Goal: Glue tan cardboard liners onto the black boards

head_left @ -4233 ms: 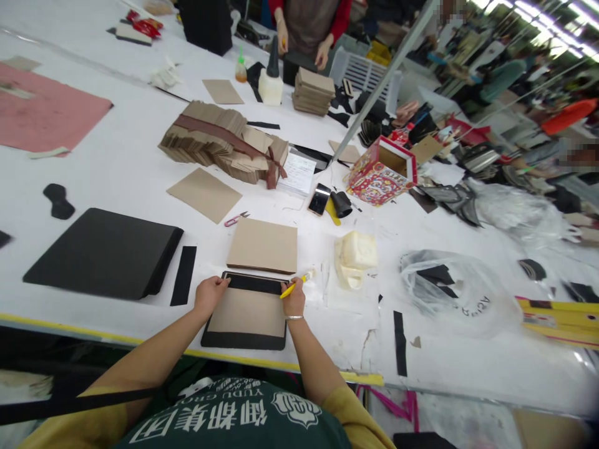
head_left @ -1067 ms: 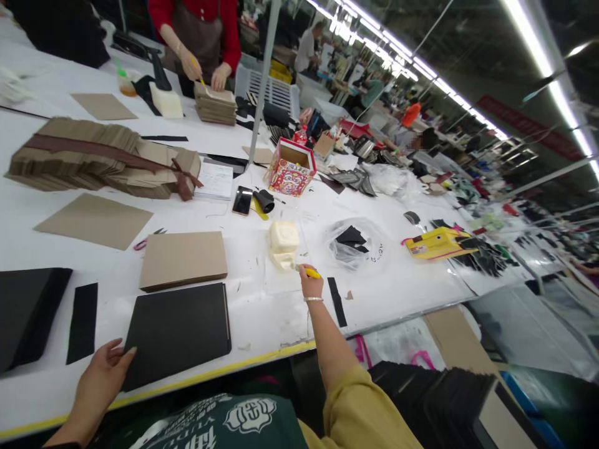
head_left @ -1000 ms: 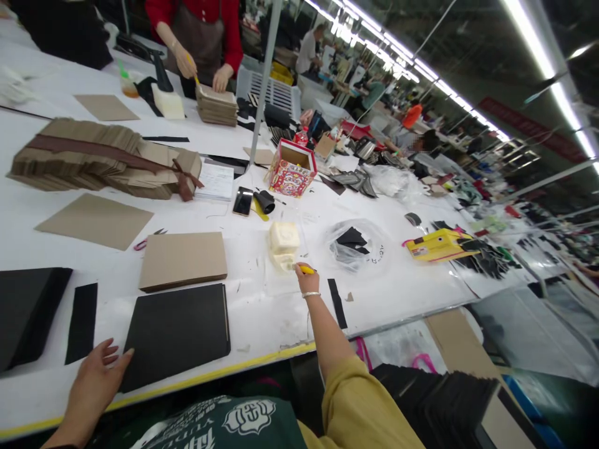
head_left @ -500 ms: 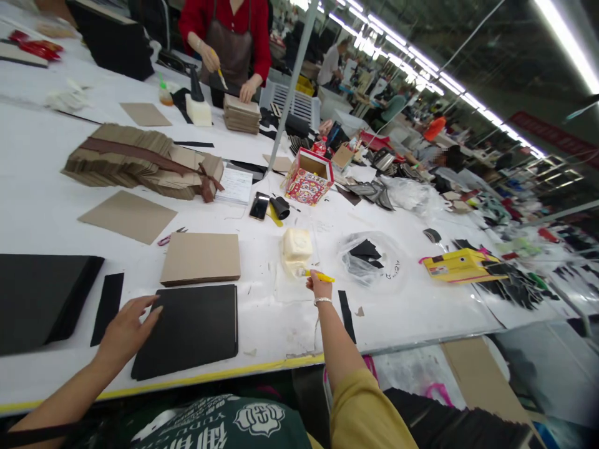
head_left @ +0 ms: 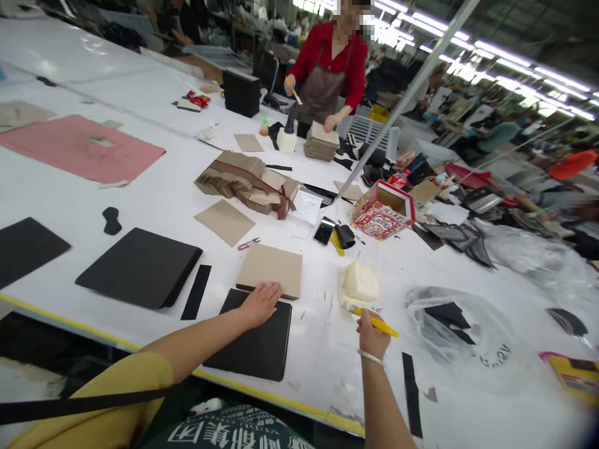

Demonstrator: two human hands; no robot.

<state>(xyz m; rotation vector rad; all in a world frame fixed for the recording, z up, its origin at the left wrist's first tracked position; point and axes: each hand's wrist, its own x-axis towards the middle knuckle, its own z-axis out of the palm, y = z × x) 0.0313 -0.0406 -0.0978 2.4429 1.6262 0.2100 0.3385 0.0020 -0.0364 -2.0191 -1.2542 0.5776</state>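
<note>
In the head view my right hand [head_left: 374,337] is closed around a brush with a yellow handle [head_left: 387,327]. Its bristle end is low, at the near side of a cream-coloured, glue-smeared tub [head_left: 361,284]. My left hand [head_left: 262,304] lies fairly flat, fingers stretched over the near edge of a stack of beige boards [head_left: 274,265]. Under that hand and forearm is a stack of black sheets [head_left: 262,349], partly covered by them. A single black strip [head_left: 196,292] lies to the left of these stacks.
Another black stack [head_left: 140,265] lies to the left. Beyond are small scissors [head_left: 248,244], a phone [head_left: 324,231], a bundle of tied boards [head_left: 248,181] and a patterned box [head_left: 384,209]. A plastic bag [head_left: 430,337] is at right. Across the table a person [head_left: 327,68] holds a brush.
My left hand has moved from the left edge of the black sheets to the near edge of the beige boards. The view has swung left. My right hand still holds the brush by the tub.
</note>
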